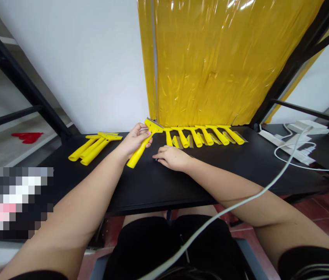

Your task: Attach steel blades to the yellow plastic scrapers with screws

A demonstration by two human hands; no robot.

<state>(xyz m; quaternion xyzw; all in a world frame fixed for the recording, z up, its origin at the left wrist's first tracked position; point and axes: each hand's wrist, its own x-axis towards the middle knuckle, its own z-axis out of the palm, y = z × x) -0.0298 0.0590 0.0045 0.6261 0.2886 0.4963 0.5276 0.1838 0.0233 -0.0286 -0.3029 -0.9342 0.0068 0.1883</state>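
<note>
Wrapped around the neck of a yellow scraper is my left hand; the scraper is tilted, its metal-edged head up and its open handle end toward me. My right hand is low over the black table, just right of that handle. Its fingers are drawn together near a tiny light spot, too small to name. Beyond it lies a row of several yellow scrapers, with flat metal blades between them. To the left of my left hand, a few more yellow scrapers lie close together.
The black table has a front edge near my lap. White power strips with cords lie at the right. A pale cable crosses in front of my right arm. Behind the table hangs a yellow plastic curtain; black frame posts flank it.
</note>
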